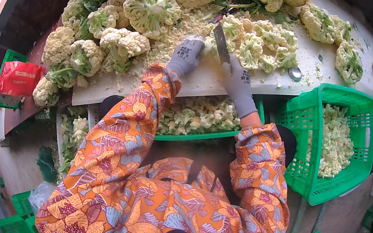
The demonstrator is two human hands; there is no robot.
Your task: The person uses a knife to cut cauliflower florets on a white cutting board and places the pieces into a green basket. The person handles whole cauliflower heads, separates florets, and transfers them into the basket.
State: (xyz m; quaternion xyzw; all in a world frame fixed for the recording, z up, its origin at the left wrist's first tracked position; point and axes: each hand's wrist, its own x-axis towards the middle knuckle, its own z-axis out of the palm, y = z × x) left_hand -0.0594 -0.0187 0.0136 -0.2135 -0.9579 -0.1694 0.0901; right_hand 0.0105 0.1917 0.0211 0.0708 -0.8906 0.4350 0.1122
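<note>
My right hand point(238, 83), in a grey glove, is closed round the handle of a knife point(221, 43). Its broad dark blade points up and to the left, over loose cauliflower florets point(250, 51) on the white table point(270, 83). To the left, my left hand point(186, 57), gloved too, rests on the crumb-covered tabletop with its fingers curled; whatever they grip is hidden. A large cauliflower head point(152, 11) lies just beyond it, stem side up. Under the table edge, between my forearms, a green crate point(193, 138) holds cut florets.
Whole cauliflower heads point(58, 45) with leaves are heaped along the left and far side. A green basket point(315, 117) of florets stands tilted at the right. A small round metal lid-like thing point(295, 73) lies near the table edge. A red bag point(19, 78) sits at far left.
</note>
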